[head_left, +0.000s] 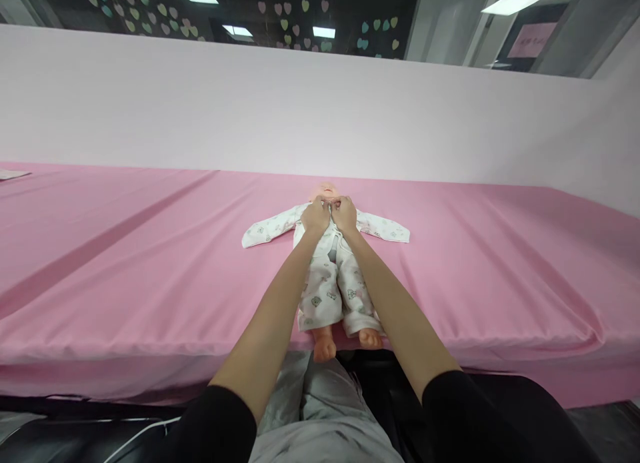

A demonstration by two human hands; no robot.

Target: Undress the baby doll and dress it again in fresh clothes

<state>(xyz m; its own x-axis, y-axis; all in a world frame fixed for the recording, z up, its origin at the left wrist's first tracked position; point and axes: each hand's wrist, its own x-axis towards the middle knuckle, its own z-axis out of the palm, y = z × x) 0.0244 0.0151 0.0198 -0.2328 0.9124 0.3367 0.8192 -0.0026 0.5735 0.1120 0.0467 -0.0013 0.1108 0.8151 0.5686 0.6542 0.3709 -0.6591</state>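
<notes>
A baby doll (pixel 324 348) lies on its back on the pink cloth, its head away from me and its bare feet at the near edge. It wears a white printed romper (pixel 320 296) with long sleeves spread out to both sides. At the collar, just below the doll's chin, my left hand (pixel 316 215) pinches one side of the romper's front. My right hand (pixel 345 214) is closed on the other side, close beside the left. Lower down, the front gapes and a grey patch shows. The fingertips and any fastener between them are too small to make out.
A pink sheet (pixel 150 263) with folds covers the wide table. Behind it rises a white wall (pixel 300 110), with dark glass and heart stickers above. A pale flat item (pixel 13 174) lies at the far left. My lap and a white cable (pixel 143 435) are below the edge.
</notes>
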